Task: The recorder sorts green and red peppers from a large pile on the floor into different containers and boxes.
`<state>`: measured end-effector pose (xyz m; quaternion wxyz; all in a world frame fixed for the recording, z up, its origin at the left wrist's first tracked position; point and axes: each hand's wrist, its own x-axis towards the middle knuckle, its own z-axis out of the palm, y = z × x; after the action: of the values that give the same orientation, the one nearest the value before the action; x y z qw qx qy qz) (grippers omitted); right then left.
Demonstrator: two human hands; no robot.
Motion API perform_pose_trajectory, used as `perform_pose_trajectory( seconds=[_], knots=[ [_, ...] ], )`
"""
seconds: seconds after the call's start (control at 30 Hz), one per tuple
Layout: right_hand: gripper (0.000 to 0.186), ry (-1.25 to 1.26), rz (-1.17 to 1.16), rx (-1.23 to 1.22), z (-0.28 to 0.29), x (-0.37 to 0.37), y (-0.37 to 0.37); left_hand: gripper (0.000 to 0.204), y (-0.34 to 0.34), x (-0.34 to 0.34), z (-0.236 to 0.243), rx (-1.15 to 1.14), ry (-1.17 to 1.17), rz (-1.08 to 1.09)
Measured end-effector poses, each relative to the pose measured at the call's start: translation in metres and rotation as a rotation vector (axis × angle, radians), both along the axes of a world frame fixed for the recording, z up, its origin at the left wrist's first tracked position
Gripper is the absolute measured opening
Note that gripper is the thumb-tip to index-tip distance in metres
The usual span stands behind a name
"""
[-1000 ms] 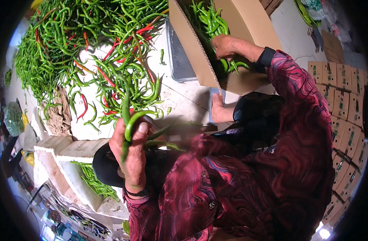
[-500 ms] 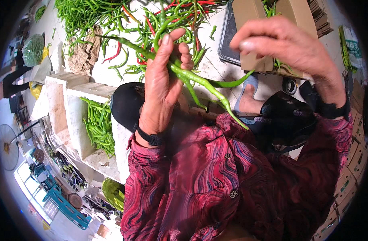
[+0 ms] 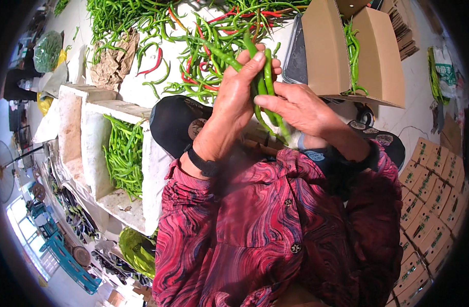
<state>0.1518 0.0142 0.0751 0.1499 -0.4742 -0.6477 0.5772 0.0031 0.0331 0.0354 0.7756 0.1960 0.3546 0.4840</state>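
Here 12 o'clock is the top of the view. The held peppers (image 3: 268, 77), a small green bunch, are between the two hands, above the lap. Most of them have their long axis from about 11 o'clock to 5 o'clock, and one more sticks out from the left hand (image 3: 238, 92) toward 10 o'clock. How many there are, I cannot count surely, because the fingers cover a part.

The left hand is curled around the bunch: its thumb presses from the near side, and its fingers bend behind. The right hand (image 3: 308, 110) comes to the same bunch from 4 o'clock, half bent, with its thumb over the lower part of the peppers. It touches them, but I cannot tell whether it grips, since its fingertips are hidden.

From the bunch, the box (image 3: 324, 48) lies toward 2 o'clock, well apart. The right hand is the nearer one to it; from this hand the box is at about 1 o'clock. The box peppers (image 3: 353, 53) lie with their length close to the line from 12 to 6 o'clock. The loose peppers (image 3: 206, 77), green and some red, spread on the floor toward 10 o'clock from the bunch. The crate (image 3: 99, 148), white, is at 8 o'clock from the left hand.
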Motion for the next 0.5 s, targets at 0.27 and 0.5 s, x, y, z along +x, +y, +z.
perform_pose_trajectory(
  seconds=[0.27, 0.5],
  knots=[
    [0.035, -0.092, -0.214, 0.321, -0.030, -0.008, -0.003, 0.044, -0.007, 0.012, -0.003, 0.098, 0.195, -0.044],
    [0.031, -0.274, -0.253, 0.247, -0.052, 0.002, 0.011, 0.051, -0.005, 0.018, -0.004, 0.134, 0.143, -0.079]
  ],
)
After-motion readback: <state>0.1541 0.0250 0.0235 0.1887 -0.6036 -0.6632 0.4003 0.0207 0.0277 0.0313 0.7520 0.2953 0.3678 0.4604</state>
